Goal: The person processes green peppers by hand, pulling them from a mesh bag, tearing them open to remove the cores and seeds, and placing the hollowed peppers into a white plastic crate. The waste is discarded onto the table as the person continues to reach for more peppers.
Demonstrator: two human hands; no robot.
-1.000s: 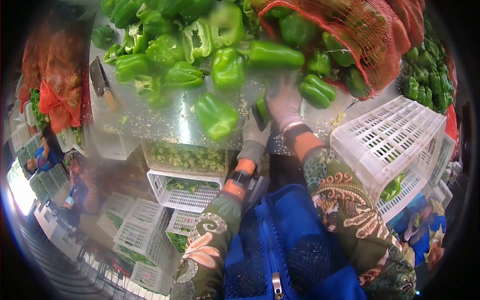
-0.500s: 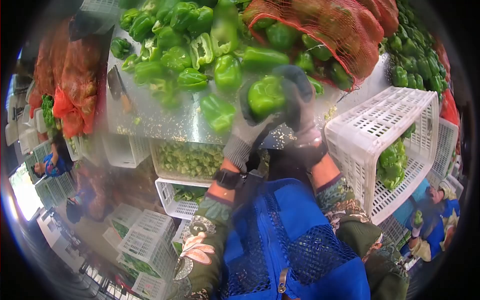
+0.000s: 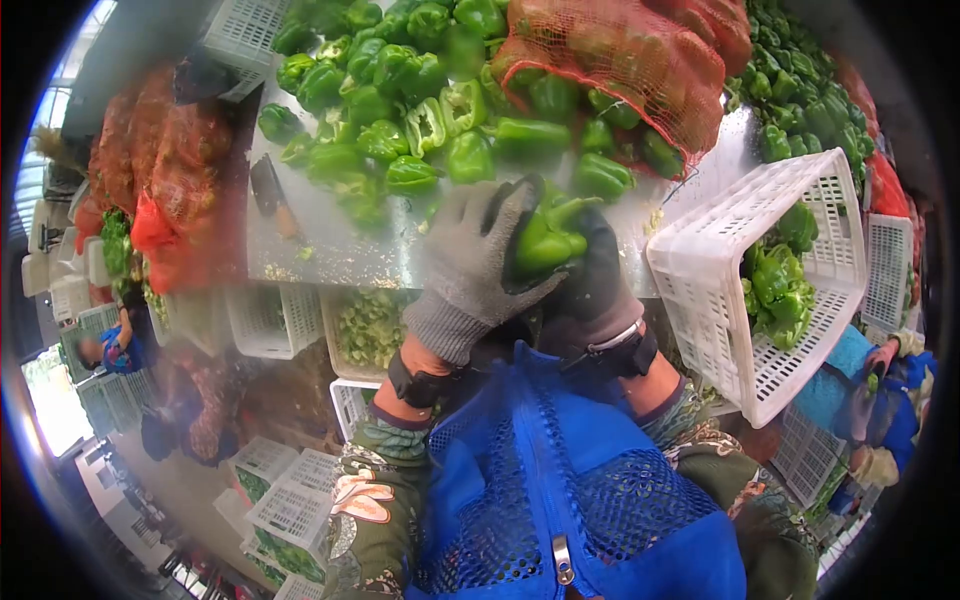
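Note:
Both gloved hands are together around one green bell pepper (image 3: 548, 238), near the front edge of the metal table (image 3: 400, 265). My left hand (image 3: 470, 250) wraps the pepper from the left, its back facing up. On the right side my right hand (image 3: 600, 285), in a darker glove, closes round the same pepper; some of its fingers are hidden. Beyond them lies a heap of green peppers (image 3: 385, 70), a few cut open. A knife (image 3: 272, 195) rests on the table to the left.
A red mesh bag (image 3: 630, 60) of peppers lies on the table's far side. At right, a tilted white crate (image 3: 700, 250) holds peppers. Below the table edge is a bin of green pieces (image 3: 372, 328). Co-workers (image 3: 885, 400) (image 3: 118, 345) are at both sides.
The hands have turned the held pepper, which now shows its side. My left hand has moved over it with its back up. The camera view has shifted slightly.

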